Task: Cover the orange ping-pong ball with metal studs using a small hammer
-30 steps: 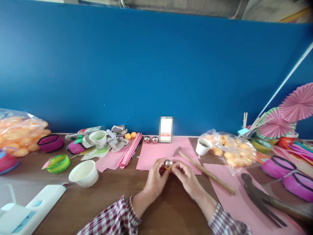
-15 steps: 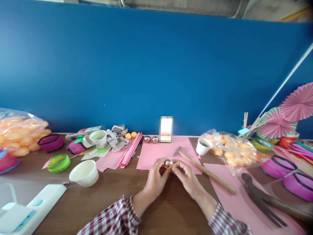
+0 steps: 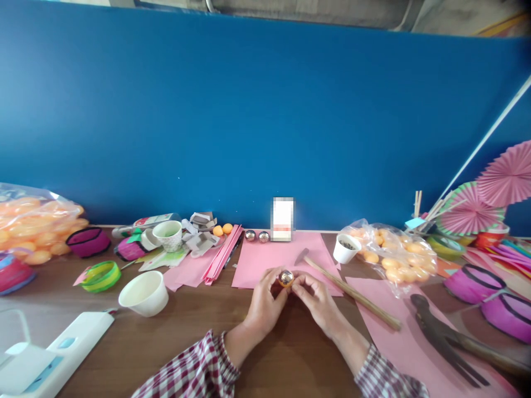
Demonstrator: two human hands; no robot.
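Observation:
Between my two hands is a small ball (image 3: pixel 286 277), silver and studded-looking on top with orange showing along its lower edge. My left hand (image 3: pixel 265 296) has thumb and fingers closed around its left side. The fingertips of my right hand (image 3: pixel 313 293) pinch at its right edge. Beyond my hands lies a sheet of pink paper (image 3: pixel 269 260). Two similar silver balls (image 3: pixel 263 237) sit at the sheet's far edge. A hammer (image 3: pixel 348 290) with a wooden handle rests just right of my right hand. Past it stands a white cup (image 3: pixel 345 250) of small dark pieces.
To the left are a white bowl (image 3: pixel 144 293), a power strip (image 3: pixel 70 354) and a bag of orange balls (image 3: pixel 37 226). A second bag of orange balls (image 3: pixel 398 257) lies at right, behind a large claw hammer (image 3: pixel 446 340). A blue partition (image 3: pixel 265 110) rises behind the table.
The view has shifted very slightly. Both hands keep the same hold on the ball, and nothing else has visibly moved.

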